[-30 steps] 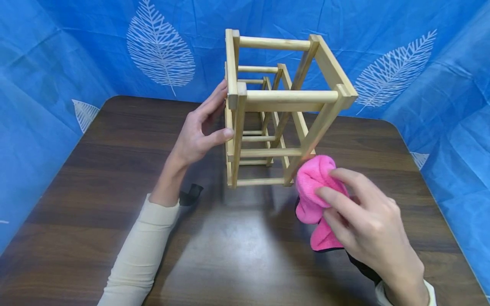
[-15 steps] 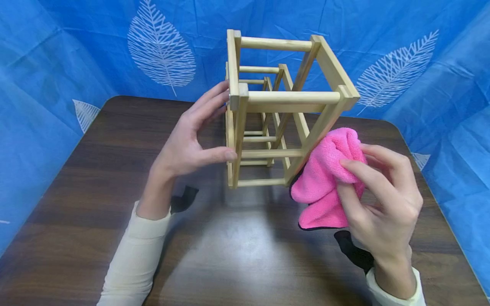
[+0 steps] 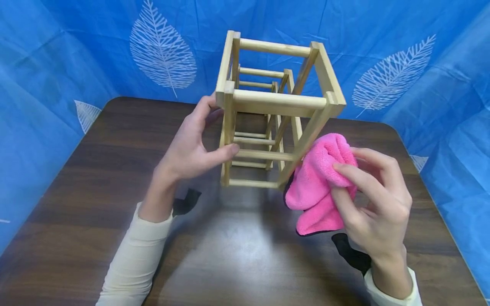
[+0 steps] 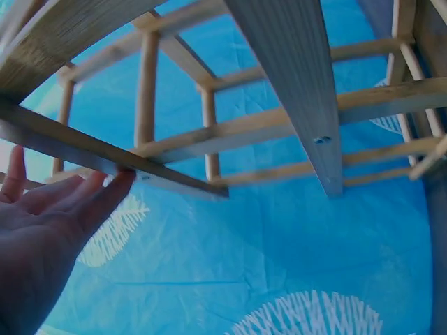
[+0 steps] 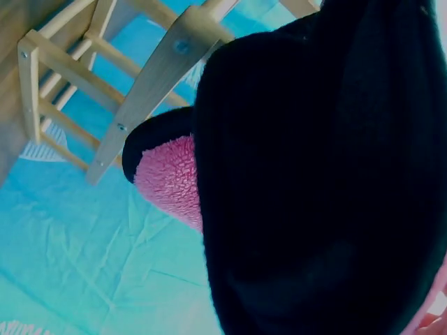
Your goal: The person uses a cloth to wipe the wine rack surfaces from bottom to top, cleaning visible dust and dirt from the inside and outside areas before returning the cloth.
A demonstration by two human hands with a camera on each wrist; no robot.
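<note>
A pale wooden rack (image 3: 281, 100) of slats and round rungs stands upright in the head view. My left hand (image 3: 189, 148) holds its left side, thumb on the front post and fingers reaching behind; the left wrist view shows fingertips against a slat (image 4: 84, 146). In my right hand (image 3: 379, 204) a fluffy pink cloth (image 3: 317, 174) with black edging is pinched between thumb and fingers. The cloth lies up against the rack's front right post. Its dark reverse side (image 5: 314, 174) fills much of the right wrist view and hides most of that hand.
The rack stands on a dark brown wooden table (image 3: 237, 259) with rounded far corners. A blue curtain (image 3: 95, 51) with white leaf prints surrounds the table at the back and sides. Black straps (image 3: 352, 253) hang at both wrists.
The rack's top has shifted left and tipped slightly toward me. My left thumb has come onto the front post. The pink cloth first moved up along the right post, then slightly left and down.
</note>
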